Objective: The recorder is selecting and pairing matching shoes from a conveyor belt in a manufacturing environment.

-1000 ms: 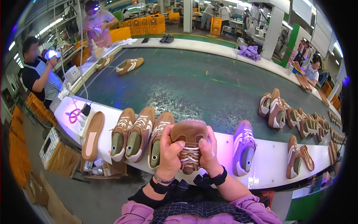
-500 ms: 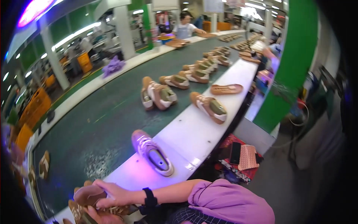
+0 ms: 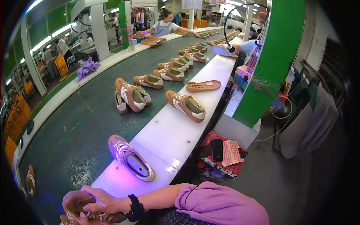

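At the lower left, my right hand (image 3: 107,199), with a black band at the wrist, is closed on a brown shoe (image 3: 75,200) with pale laces. A thin pale stick shows along its fingers; its kind is unclear. My left hand (image 3: 83,219), mostly cut off by the lower edge, has its fingers against the same shoe. Another brown shoe (image 3: 62,218) shows partly beneath. Beyond my hands, under purple light, a brown and white sneaker (image 3: 131,159) with a green last inside sits on the white ledge (image 3: 161,138).
Further along the ledge are another sneaker (image 3: 185,106) and a loose brown sole (image 3: 203,86). Several sneakers line the green conveyor (image 3: 90,123). A green post (image 3: 268,67) rises at the right, with a phone (image 3: 217,150) below. A co-worker (image 3: 165,26) reaches across the far side.
The view has shifted right, so ledge and sneakers appear further left. My hands stay on the shoe. The far co-worker's arms are now spread wider.
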### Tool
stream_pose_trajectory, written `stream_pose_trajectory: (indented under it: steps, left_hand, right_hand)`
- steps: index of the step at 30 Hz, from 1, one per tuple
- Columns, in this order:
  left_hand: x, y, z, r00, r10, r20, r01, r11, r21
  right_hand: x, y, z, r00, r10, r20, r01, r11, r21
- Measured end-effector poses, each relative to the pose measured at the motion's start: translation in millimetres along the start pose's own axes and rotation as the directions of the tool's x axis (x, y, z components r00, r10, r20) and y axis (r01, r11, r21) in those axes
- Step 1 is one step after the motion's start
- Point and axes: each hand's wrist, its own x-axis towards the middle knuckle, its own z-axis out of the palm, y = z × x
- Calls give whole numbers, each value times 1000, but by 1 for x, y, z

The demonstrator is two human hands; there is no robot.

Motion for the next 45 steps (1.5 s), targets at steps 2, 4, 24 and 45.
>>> stream_pose_trajectory:
  steps: [2, 4, 24, 45]
  left_hand:
    - [-2, -1, 3, 999, 15, 52, -19, 997, 75]
    - [-4, -1, 7, 994, 33, 105, -49, 988, 149]
    - [-44, -43, -29, 992, -89, -93, 121, 895, 430]
    - [-30, -9, -1, 971, -87, 223, 1, 933, 359]
  right_hand:
    - [3, 3, -4, 1000, 8, -2, -8, 1000, 20]
    - [4, 8, -7, 1000, 11, 0, -11, 999, 40]
    - [-10, 14, -19, 974, 186, -126, -218, 921, -322]
    - [-79, -32, -152, 795, 370, -481, -452, 890, -62]
